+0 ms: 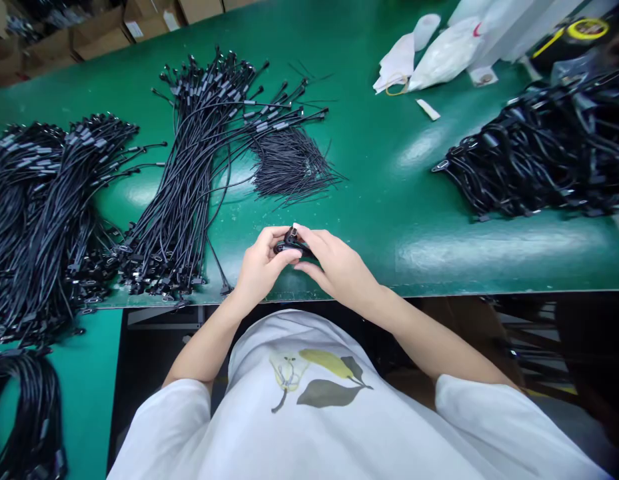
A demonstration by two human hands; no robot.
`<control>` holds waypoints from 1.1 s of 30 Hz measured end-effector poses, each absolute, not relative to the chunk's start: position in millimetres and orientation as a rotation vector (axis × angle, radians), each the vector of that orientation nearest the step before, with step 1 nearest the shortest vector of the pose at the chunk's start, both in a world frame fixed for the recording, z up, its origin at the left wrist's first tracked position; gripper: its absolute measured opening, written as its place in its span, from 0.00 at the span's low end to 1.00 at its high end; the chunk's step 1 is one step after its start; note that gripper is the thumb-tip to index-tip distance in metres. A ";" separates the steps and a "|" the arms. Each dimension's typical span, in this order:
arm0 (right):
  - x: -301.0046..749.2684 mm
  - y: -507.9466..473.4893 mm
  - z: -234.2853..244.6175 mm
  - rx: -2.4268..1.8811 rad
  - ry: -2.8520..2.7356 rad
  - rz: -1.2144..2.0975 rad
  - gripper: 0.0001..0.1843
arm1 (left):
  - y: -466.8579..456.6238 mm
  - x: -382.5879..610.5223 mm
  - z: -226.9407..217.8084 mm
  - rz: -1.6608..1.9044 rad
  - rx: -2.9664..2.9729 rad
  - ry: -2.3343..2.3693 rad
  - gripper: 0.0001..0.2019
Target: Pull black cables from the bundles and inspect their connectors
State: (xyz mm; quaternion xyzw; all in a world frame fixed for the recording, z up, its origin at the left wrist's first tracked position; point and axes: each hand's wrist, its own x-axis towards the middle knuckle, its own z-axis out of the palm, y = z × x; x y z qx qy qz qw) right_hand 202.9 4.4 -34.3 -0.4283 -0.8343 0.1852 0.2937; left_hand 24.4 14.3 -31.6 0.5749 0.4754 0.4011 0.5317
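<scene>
Close to the table's front edge, both of my hands hold one black cable folded into a small coil. My left hand has its thumb and fingers closed round the coil's left side. On the other side my right hand pinches it, index fingertip by a connector end that points up. Much of the cable is hidden by my fingers. Just beyond my hands lies a pile of thin black ties. Left of that pile a long bundle of black cables is spread out.
More cable bundles cover the left side, and a looped cable coil lies on the lower left surface. Folded black cables are heaped at right. White bags and a yellow-black tape measure sit at the back right. Cardboard boxes stand behind.
</scene>
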 end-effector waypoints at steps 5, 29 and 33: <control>200.3 2.9 -32.0 -1.091 -1.993 0.692 0.25 | 13.9 18.4 -28.2 1.012 1.601 1.120 0.27; 190.5 -5.3 -26.5 -1.050 -1.876 0.940 0.20 | 4.1 17.3 -23.3 1.172 1.709 1.123 0.13; 195.8 -2.4 -32.7 -1.089 -1.853 1.062 0.17 | 6.5 18.5 -29.4 1.153 1.667 1.175 0.15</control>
